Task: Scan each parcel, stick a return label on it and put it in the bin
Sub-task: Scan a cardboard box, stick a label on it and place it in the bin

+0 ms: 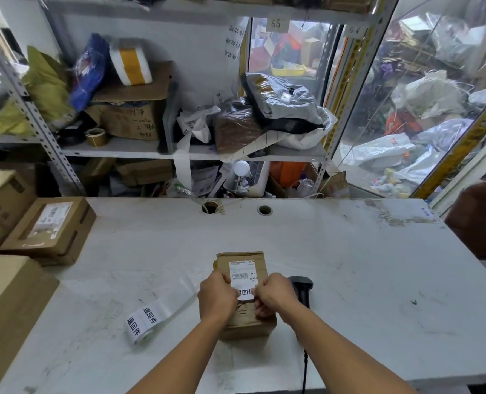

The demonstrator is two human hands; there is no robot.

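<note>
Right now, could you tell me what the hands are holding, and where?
Both hands, left and right, pinch the return label at its side edges, over the parcel.

Scanner (301, 285) beside parcel (246, 291); boxes (48, 230) left.

tape roll (95, 136) on shelf (128, 150)

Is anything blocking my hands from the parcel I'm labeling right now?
No. Both the left hand and right hand already rest on the parcel, pressing the return label onto it.
</note>
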